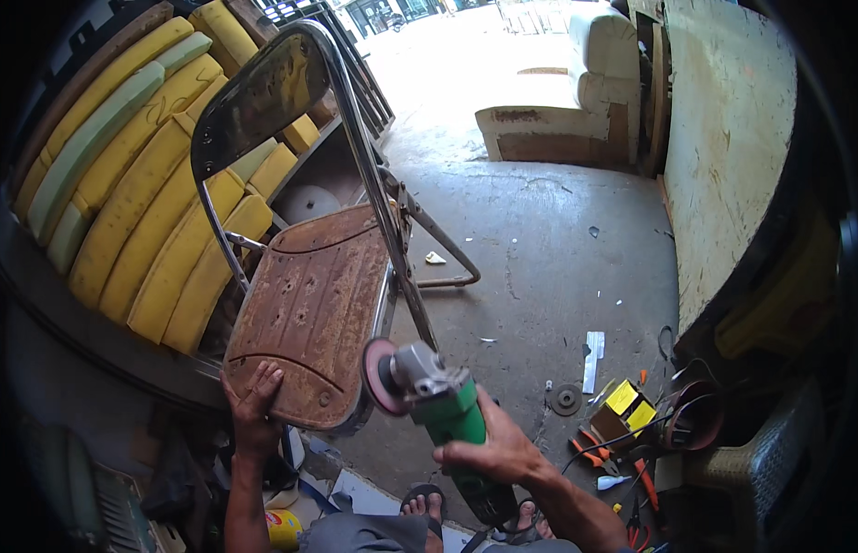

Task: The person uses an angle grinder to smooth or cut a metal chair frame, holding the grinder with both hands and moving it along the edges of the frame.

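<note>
A metal folding chair with a rusty brown seat [309, 309] stands in front of me, its dark, worn backrest [261, 103] toward the far left. My left hand [254, 404] is closed on the near left corner of the seat, fingers on top. In my right hand [503, 444] is a green angle grinder [458, 417], gripped round its body. Its reddish disc [383, 373] is close to the seat's near right corner; I cannot tell whether they touch, or whether the disc is spinning.
Yellow foam pads [162, 221] are stacked at the left. A worn pale sofa [576, 101] stands far off, beside a large board [733, 138]. At the right, pliers [595, 450], a yellow box [624, 410] and a loose disc [565, 399] lie near a woven chair [756, 461].
</note>
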A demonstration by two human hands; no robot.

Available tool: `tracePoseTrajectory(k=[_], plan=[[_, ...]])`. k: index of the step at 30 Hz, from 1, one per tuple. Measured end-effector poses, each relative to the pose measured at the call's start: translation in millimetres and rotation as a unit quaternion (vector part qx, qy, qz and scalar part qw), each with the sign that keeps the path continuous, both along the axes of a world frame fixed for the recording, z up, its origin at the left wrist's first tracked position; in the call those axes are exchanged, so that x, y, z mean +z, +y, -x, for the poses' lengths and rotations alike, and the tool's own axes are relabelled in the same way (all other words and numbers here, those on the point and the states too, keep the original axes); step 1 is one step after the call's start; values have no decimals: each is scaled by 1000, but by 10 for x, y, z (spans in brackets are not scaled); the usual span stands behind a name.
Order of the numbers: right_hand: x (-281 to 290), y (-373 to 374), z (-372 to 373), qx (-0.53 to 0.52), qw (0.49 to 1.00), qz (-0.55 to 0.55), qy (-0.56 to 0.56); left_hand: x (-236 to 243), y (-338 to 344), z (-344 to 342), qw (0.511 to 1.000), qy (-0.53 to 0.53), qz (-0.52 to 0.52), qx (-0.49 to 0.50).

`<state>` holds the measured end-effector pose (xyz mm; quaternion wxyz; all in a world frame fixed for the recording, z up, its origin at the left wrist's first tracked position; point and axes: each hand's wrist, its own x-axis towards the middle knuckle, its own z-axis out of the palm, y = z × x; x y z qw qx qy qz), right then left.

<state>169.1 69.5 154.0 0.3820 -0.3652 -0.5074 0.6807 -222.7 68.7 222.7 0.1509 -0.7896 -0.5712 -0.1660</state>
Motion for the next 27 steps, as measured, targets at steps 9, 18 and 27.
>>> tracePoseTrajectory(k=[9,18,27], plan=[[63,116,-6,-14,998,-54,-35,-92,-76,-78,999,-46,-6,25],[60,429,70,-24,997,25,63,-98,-73,-126,998,-58,-11,23],[-59,94,8,-17,998,-65,19,-75,-89,-146,998,-59,4,16]])
